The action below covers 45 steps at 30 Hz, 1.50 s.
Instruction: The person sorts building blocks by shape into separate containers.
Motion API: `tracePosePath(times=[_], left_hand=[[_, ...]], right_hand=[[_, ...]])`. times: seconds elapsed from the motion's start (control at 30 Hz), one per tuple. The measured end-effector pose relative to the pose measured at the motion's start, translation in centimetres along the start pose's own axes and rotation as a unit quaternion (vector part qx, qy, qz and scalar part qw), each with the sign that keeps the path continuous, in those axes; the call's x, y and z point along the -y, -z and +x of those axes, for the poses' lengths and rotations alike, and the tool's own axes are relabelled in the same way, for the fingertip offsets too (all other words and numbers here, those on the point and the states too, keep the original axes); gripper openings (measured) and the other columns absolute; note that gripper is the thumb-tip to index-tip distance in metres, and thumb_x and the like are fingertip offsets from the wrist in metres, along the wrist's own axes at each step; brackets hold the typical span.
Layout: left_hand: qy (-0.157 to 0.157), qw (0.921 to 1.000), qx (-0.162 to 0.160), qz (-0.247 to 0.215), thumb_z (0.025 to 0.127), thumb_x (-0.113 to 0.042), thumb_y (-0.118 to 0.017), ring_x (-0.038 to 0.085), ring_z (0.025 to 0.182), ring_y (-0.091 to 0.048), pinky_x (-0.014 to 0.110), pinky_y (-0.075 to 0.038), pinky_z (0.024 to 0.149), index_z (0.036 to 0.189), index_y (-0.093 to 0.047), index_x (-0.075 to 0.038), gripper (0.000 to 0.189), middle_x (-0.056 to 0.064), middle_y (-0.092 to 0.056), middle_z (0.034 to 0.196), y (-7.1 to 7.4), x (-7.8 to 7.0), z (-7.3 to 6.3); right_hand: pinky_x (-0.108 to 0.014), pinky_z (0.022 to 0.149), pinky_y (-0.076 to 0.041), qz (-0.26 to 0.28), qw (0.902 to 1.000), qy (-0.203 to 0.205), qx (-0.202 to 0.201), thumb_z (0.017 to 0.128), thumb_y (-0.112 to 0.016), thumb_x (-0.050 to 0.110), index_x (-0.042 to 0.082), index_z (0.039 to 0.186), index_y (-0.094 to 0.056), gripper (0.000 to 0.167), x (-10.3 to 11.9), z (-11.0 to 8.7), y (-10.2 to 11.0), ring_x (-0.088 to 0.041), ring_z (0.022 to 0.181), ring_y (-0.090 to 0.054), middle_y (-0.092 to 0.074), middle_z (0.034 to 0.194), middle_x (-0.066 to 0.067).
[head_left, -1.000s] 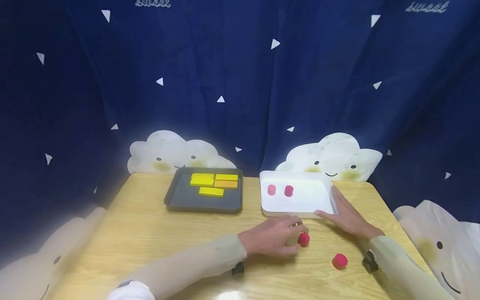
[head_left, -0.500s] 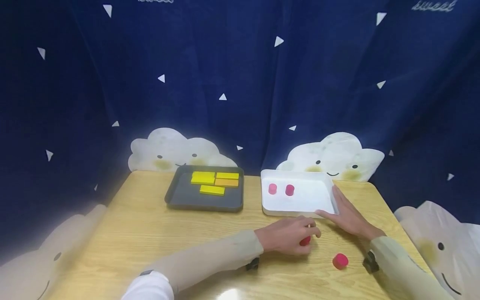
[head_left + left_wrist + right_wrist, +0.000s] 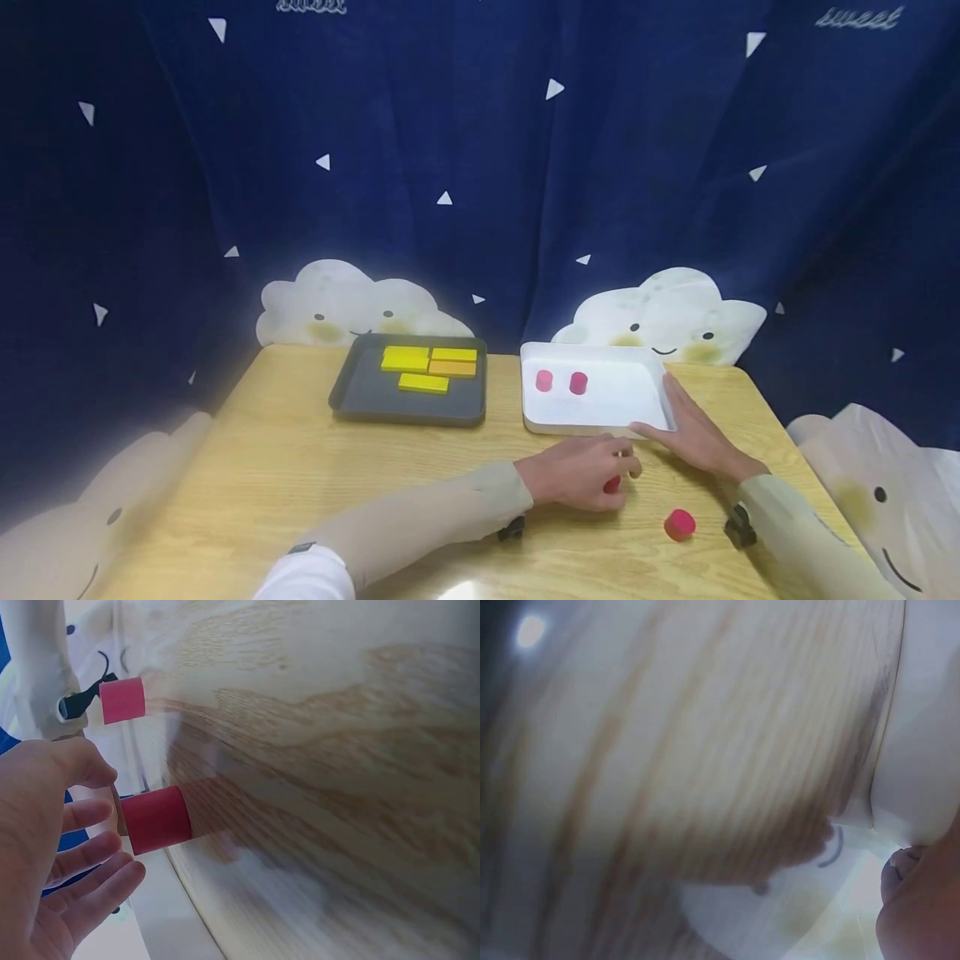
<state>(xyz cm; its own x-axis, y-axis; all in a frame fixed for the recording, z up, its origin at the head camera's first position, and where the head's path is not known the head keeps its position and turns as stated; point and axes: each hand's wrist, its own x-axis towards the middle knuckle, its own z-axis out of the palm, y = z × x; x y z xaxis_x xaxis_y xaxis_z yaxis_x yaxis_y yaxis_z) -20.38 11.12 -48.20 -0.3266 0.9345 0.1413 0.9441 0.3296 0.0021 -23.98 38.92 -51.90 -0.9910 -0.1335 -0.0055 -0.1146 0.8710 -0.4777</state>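
Note:
My left hand (image 3: pixel 581 472) reaches over a red cylinder (image 3: pixel 612 484) on the table, its thumb and loosely bent fingers spread around it. In the left wrist view this cylinder (image 3: pixel 157 820) stands close by the fingertips, with a gap below the thumb (image 3: pixel 94 766). My right hand (image 3: pixel 697 429) rests at the right end of the white tray (image 3: pixel 577 428), thumb at its front rim and straight fingers along its side wall. Inside lie a pink cylinder (image 3: pixel 543 381) and a darker magenta cylinder (image 3: pixel 577 383). Another red cylinder (image 3: pixel 680 525) stands on the table nearer me.
A dark grey tray (image 3: pixel 360 400) stands at the back left, holding several yellow blocks (image 3: pixel 423 383) and an orange block (image 3: pixel 452 368). Behind the wooden table (image 3: pixel 315 467) hangs a navy curtain (image 3: pixel 480 142) with white triangles and clouds.
My left hand has moved right, from beside the red cylinder to around it, partly covering it in the head view. The right hand stays at the white tray.

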Motion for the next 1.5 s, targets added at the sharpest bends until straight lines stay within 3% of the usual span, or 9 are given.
tracePosePath(times=[0.37,0.83,1.5], left_hand=[[0.003,0.9999,0.012,-0.005,0.103,-0.028,-0.068,-0.001,0.077,-0.046,0.009,-0.037,0.062,0.111,-0.072,-0.022,0.010,-0.010,-0.052,0.092,0.2,0.3,-0.2],[-0.007,0.9999,0.003,0.011,0.099,-0.025,-0.070,-0.001,0.074,-0.044,0.009,-0.035,0.062,0.102,-0.070,-0.022,0.004,-0.010,-0.049,0.087,0.0,0.5,-0.7],[0.000,0.9998,-0.018,-0.001,0.093,-0.018,-0.071,0.002,0.073,-0.043,0.010,-0.033,0.062,0.089,-0.061,-0.021,0.012,-0.010,-0.045,0.082,0.7,1.2,-4.5]], right_hand=[[-0.079,0.122,-0.017,0.004,1.0000,-0.001,0.002,0.091,-0.071,0.072,0.006,0.171,0.009,0.131,0.4,-0.2,0.2,-0.054,0.161,-0.008,0.005,0.178,-0.024],[-0.079,0.122,-0.017,-0.001,1.0000,-0.008,0.002,0.091,-0.069,0.074,0.007,0.171,0.011,0.131,0.1,0.1,-0.1,-0.053,0.161,-0.006,0.005,0.178,-0.024],[-0.077,0.124,-0.014,-0.002,1.0000,-0.007,0.005,0.092,-0.068,0.074,0.005,0.170,0.011,0.131,0.1,0.0,0.0,-0.053,0.162,-0.004,0.006,0.178,-0.025]])
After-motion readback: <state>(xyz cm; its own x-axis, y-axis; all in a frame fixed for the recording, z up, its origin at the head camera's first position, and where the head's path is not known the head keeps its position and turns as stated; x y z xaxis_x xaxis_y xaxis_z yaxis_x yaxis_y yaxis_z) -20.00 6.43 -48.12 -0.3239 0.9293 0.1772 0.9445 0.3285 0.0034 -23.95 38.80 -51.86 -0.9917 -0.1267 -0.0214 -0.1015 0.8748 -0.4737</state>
